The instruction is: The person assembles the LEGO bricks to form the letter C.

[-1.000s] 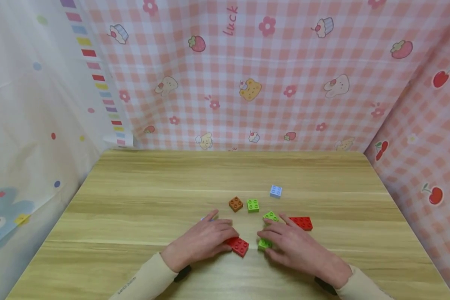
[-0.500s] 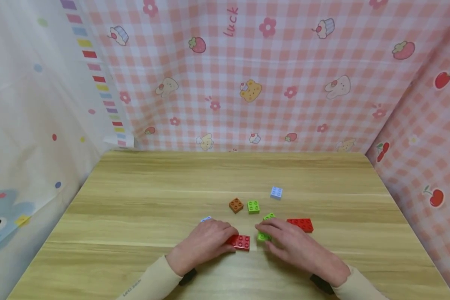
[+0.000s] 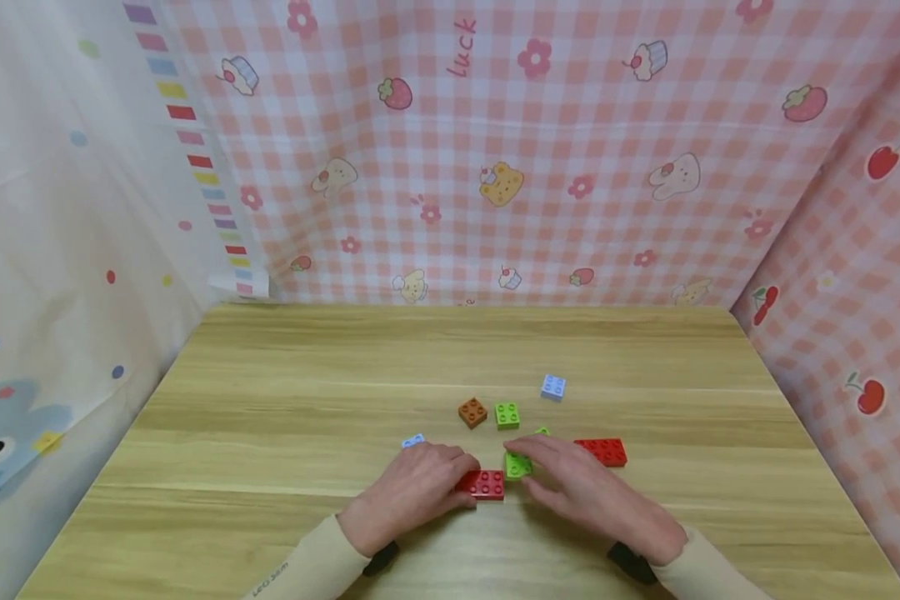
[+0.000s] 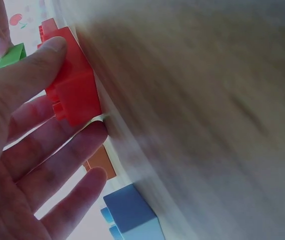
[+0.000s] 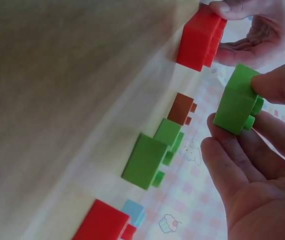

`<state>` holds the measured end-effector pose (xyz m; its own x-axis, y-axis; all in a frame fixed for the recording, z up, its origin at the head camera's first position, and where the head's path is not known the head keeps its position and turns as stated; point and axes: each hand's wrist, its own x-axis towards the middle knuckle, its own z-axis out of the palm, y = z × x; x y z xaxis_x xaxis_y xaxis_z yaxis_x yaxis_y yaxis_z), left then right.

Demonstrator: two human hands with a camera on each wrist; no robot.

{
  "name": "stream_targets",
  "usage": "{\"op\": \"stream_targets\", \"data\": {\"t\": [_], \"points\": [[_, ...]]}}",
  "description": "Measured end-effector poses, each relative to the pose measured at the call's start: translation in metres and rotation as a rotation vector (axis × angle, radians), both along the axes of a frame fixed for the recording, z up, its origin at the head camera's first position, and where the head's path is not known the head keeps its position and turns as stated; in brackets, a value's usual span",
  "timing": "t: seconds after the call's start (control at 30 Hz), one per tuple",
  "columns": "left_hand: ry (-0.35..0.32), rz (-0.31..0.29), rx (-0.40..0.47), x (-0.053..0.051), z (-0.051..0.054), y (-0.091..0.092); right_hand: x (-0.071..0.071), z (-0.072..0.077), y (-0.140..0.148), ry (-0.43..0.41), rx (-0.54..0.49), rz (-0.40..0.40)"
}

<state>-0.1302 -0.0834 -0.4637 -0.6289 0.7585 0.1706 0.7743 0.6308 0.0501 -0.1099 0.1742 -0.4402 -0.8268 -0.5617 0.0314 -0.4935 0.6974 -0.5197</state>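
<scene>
Progress judged early: no joined bricks found in any view. Credited as done: one brick secured in each hand, close together. Pinched between thumb and fingers of the left hand (image 3: 414,490): red brick (image 3: 487,484), low at the worktop (image 3: 270,400), studs exposed. Pinched likewise in the right hand (image 3: 588,490): green brick (image 3: 518,467), just beside the free end of the red brick. Gap visible between both in the right wrist view; hence not joined.

Outstanding, lying loose and single on the worktop: brown brick (image 3: 472,412) and spare green brick (image 3: 507,416), near each other but apart; half-hidden green brick (image 5: 145,161), just beyond the right hand; second red brick (image 3: 607,452), to the right of it; far blue brick (image 3: 552,387), farthest back; near blue brick (image 3: 413,441), partly covered by the left hand. Not determinable: clearance, if any, under either held brick.
</scene>
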Motion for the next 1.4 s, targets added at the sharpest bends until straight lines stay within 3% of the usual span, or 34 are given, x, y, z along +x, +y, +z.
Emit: {"op": "stream_targets", "data": {"t": [0.43, 0.73, 1.4], "points": [[0.007, 0.004, -0.004, -0.003, -0.001, -0.001, -0.005, -0.007, -0.007, -0.019, -0.025, 0.036], [-0.042, 0.012, -0.012, -0.001, -0.001, -0.002, -0.005, -0.010, -0.011, -0.037, -0.017, 0.068], [-0.067, 0.012, -0.004, -0.001, 0.000, -0.001, -0.005, -0.012, -0.011, -0.021, 0.023, 0.116]]}}
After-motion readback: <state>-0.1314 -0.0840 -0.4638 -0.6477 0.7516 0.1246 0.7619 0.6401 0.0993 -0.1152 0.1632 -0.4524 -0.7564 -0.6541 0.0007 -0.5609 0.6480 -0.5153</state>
